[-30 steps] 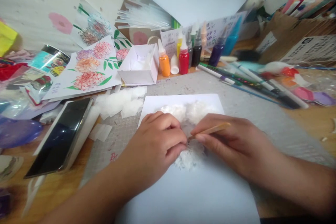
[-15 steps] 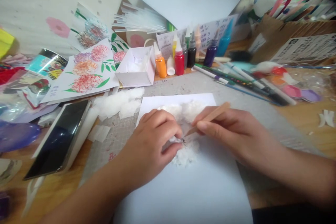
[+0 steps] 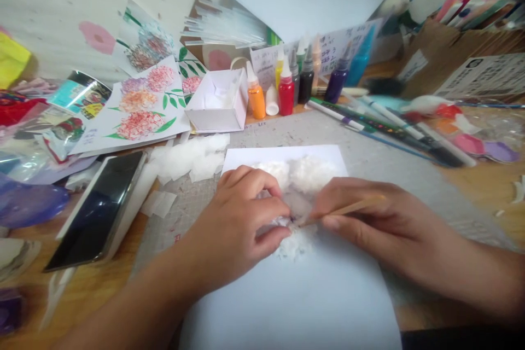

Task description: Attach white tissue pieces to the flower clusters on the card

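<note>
- We see the right hand (image 3: 369, 219) pinching a thin wooden stick (image 3: 342, 210) between thumb and fingers, closed snugly around it, with the stick's tip pointing at the clump of white tissue (image 3: 301, 213).
- We see the left hand (image 3: 240, 219) curled, its thumb and fingertips pinched down on the near edge of that tissue, right where the stick's tip meets it.
- The white tissue sits on the upper half of the white sheet (image 3: 295, 295), partly hidden under both hands; more of its fluffy mass shows just beyond the knuckles.
- The white sheet lies on a grey cutting mat (image 3: 369, 158).
- Left of the sheet we find loose tissue squares (image 3: 186, 158), and farther left a phone (image 3: 98, 210) lying flat.
- Beyond the sheet stands a small white box (image 3: 217, 101), with an orange bottle (image 3: 256, 95) and a red bottle (image 3: 286, 93) just beside it among other paint bottles.
- Right of those bottles, pens and brushes (image 3: 389, 126) lie across the mat's far edge.
- Left of the box rests a flower painting (image 3: 139, 109).
</note>
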The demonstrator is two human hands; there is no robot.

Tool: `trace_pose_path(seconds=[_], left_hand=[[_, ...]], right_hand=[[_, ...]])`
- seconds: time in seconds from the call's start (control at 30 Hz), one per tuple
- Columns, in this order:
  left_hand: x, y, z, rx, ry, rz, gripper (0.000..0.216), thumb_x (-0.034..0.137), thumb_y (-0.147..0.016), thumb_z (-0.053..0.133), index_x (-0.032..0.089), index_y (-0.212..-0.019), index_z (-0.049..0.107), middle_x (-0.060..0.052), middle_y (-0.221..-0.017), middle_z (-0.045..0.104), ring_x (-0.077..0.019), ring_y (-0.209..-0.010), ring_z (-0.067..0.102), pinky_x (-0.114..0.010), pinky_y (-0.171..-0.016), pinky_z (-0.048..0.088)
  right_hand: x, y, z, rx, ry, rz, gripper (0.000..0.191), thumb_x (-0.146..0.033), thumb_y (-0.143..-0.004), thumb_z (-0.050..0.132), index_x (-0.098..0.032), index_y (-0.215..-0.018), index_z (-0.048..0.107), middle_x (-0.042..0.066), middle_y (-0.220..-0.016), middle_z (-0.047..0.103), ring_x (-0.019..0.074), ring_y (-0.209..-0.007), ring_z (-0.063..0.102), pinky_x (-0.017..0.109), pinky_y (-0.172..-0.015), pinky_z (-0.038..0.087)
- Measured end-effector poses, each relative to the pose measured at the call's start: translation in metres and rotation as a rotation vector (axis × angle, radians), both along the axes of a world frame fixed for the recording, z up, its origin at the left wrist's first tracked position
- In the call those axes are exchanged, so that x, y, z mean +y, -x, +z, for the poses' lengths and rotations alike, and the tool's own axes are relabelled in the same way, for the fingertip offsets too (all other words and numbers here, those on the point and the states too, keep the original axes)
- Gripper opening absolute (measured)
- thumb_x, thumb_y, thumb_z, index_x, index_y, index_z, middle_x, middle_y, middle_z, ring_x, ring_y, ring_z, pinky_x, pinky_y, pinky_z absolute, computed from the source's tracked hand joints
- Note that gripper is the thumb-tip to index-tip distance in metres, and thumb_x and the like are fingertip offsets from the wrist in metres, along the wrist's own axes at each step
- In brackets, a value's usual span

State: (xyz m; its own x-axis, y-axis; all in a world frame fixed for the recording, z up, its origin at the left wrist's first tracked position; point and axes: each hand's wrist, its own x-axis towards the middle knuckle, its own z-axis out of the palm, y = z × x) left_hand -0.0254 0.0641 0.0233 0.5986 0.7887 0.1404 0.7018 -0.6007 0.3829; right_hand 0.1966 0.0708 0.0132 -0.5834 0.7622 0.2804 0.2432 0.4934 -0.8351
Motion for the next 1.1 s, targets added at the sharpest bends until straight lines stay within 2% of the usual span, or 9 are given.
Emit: trace_pose_path(seconds=[0.17,0.37,0.43,0.5,0.57,0.67,0.8,0.97,1.1], left_hand=[[0.0,-0.001,0.002,0.002,0.035,0.018,0.009,0.026,-0.078,0.065,0.026,-0.087,0.067,-0.001,-0.098,0.056,-0.02,-0.095,0.047,-0.039,-0.086,0.036],[0.002,0.009,0.009,-0.091,0.021,0.073,0.013,0.025,-0.08,0.062,0.023,-0.092,0.067,-0.003,-0.097,0.06,-0.0174,-0.094,0.053,-0.034,-0.088,0.04],[0.01,0.027,0.011,-0.141,-0.082,0.252,0.013,0.02,-0.082,0.055,0.02,-0.092,0.065,-0.003,-0.094,0.062,-0.0159,-0.089,0.056,-0.03,-0.082,0.043],[0.021,0.05,0.013,-0.13,-0.203,0.572,0.013,0.018,-0.082,0.051,0.019,-0.087,0.063,-0.002,-0.086,0.064,-0.0157,-0.08,0.058,-0.03,-0.077,0.045],[0.03,0.071,0.012,-0.002,-0.184,0.783,0.017,0.018,-0.081,0.049,0.02,-0.089,0.063,-0.002,-0.085,0.065,-0.0167,-0.075,0.058,-0.032,-0.076,0.045],[0.038,0.089,0.005,0.164,-0.066,0.771,0.02,0.02,-0.078,0.052,0.022,-0.092,0.065,-0.003,-0.093,0.067,-0.0202,-0.083,0.059,-0.034,-0.08,0.044],[0.041,0.091,-0.005,0.213,-0.002,0.723,0.023,0.026,-0.078,0.052,0.022,-0.097,0.064,-0.004,-0.1,0.067,-0.0208,-0.089,0.06,-0.033,-0.081,0.044],[0.042,0.09,-0.008,0.241,0.019,0.725,0.03,0.034,-0.071,0.062,0.021,-0.099,0.061,-0.004,-0.098,0.066,-0.0225,-0.089,0.059,-0.033,-0.078,0.045],[0.041,0.084,-0.006,0.251,-0.017,0.709,0.026,0.032,-0.072,0.062,0.023,-0.096,0.061,-0.004,-0.103,0.062,-0.0234,-0.098,0.055,-0.035,-0.087,0.041]], right_hand=[[-0.001,-0.004,0.001,-0.062,-0.037,0.026,0.012,-0.015,-0.086,0.057,-0.018,-0.088,0.068,0.002,-0.084,0.068,0.0117,-0.082,0.064,0.019,-0.072,0.051],[-0.006,-0.01,-0.011,-0.005,-0.107,-0.09,0.022,-0.019,-0.082,0.06,-0.036,-0.093,0.067,-0.001,-0.091,0.07,0.0184,-0.087,0.067,0.021,-0.063,0.057],[-0.007,-0.012,-0.015,-0.047,-0.07,-0.144,0.031,-0.017,-0.079,0.062,-0.043,-0.096,0.067,-0.001,-0.095,0.069,0.022,-0.091,0.066,0.025,-0.069,0.059],[-0.007,-0.013,-0.016,-0.062,-0.045,-0.165,0.034,-0.017,-0.079,0.062,-0.045,-0.096,0.068,0.001,-0.097,0.069,0.0246,-0.094,0.066,0.028,-0.073,0.06],[-0.007,-0.013,-0.015,-0.063,-0.031,-0.164,0.031,-0.019,-0.079,0.061,-0.045,-0.094,0.069,0.002,-0.096,0.069,0.0261,-0.095,0.065,0.03,-0.072,0.06],[-0.007,-0.01,-0.011,-0.04,-0.032,-0.162,0.028,-0.022,-0.08,0.061,-0.046,-0.091,0.07,0.0,-0.091,0.07,0.0247,-0.09,0.066,0.03,-0.07,0.06],[-0.007,-0.009,-0.01,0.004,-0.047,-0.152,0.028,-0.022,-0.082,0.06,-0.046,-0.09,0.07,-0.002,-0.089,0.071,0.0204,-0.086,0.067,0.025,-0.069,0.059],[-0.008,-0.011,-0.013,-0.029,-0.048,-0.104,0.025,-0.018,-0.082,0.061,-0.039,-0.091,0.072,0.002,-0.092,0.071,0.0205,-0.092,0.066,0.024,-0.072,0.057],[-0.009,-0.01,-0.015,0.014,-0.046,-0.136,0.024,-0.019,-0.083,0.061,-0.038,-0.091,0.072,0.002,-0.091,0.071,0.0216,-0.09,0.066,0.026,-0.07,0.058]])
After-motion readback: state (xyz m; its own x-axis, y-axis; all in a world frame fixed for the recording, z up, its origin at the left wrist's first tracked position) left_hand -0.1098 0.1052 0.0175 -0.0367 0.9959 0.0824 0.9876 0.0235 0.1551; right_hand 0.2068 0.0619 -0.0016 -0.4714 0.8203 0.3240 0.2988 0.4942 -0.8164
